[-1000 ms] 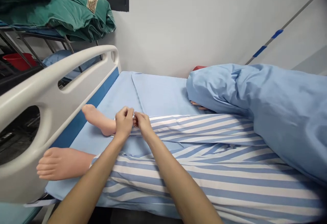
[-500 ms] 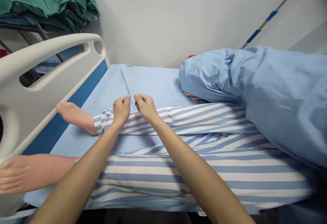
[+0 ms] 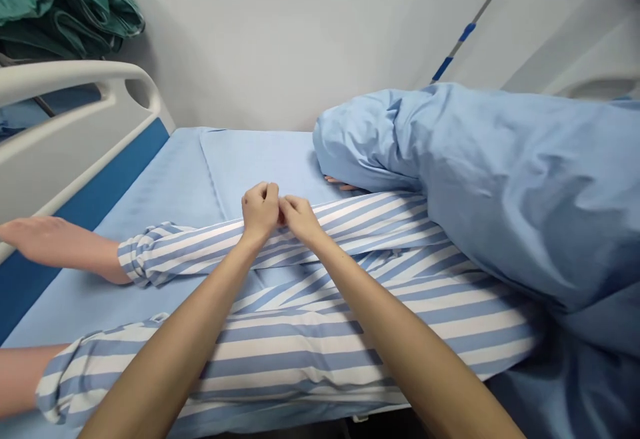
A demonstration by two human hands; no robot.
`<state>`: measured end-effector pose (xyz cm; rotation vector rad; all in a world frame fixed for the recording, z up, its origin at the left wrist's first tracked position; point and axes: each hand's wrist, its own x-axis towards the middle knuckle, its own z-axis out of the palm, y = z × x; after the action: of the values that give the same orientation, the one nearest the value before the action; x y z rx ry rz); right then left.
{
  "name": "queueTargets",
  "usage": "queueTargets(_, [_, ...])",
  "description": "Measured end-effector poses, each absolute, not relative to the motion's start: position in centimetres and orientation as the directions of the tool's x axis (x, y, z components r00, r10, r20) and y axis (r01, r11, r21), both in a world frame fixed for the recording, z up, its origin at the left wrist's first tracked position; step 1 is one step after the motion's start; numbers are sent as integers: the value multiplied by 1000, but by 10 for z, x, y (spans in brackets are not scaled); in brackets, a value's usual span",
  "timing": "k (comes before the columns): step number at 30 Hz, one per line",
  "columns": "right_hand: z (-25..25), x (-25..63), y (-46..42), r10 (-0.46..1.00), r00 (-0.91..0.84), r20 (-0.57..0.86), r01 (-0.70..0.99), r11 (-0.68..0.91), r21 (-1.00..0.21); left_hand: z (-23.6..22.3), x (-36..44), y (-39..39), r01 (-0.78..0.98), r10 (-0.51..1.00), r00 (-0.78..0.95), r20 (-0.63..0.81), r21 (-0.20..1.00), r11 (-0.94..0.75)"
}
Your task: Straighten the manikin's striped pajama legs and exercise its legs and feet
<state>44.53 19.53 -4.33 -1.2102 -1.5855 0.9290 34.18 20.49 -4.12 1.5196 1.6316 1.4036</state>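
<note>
Both my hands are closed and held close together over the far leg of blue-and-white striped trousers (image 3: 370,219), worn by a figure lying on the bed. My left hand (image 3: 261,209) has its fingers curled in, knuckles up. Beside it, my right hand (image 3: 300,217) is closed too, its fingertips near the left hand. What the fingers hold, if anything, is hidden from this view. The far trouser cuff is bunched above a bare foot (image 3: 45,237). The near trouser leg (image 3: 300,349) lies below my forearms, its cuff bunched at the ankle.
A light blue quilt (image 3: 490,179) covers the figure at the right, with fingertips (image 3: 340,183) showing under its edge. Light blue sheet (image 3: 255,159) covers the mattress. A white and blue bed end board (image 3: 125,109) stands left. Green cloth (image 3: 75,12) is piled behind it.
My hands have moved right along the far trouser leg and come closer together. The view has shifted right, so the feet and bed end board sit farther left.
</note>
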Motion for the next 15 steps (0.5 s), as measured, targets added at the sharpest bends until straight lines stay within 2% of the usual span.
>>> queueTargets(4, [-38, 468, 197, 980, -38, 193, 166, 197, -966, -41, 372, 206, 443, 946, -238, 219, 891, -95])
queueTargets(7, [-31, 494, 202, 991, 3, 134, 95, 133, -987, -44, 396, 210, 296, 955, -170, 243, 937, -186])
queueTargets(11, [-28, 537, 206, 955, 169, 243, 98, 229, -969, -43, 427, 215, 238, 957, -213, 196, 961, -144])
queueTargets(13, [-30, 553, 206, 947, 224, 232, 117, 210, -971, -38, 444, 215, 219, 947, -219, 233, 958, -185])
queueTargets(15, [-30, 565, 205, 955, 225, 192, 93, 175, -980, -33, 463, 216, 162, 941, -153, 302, 947, -277])
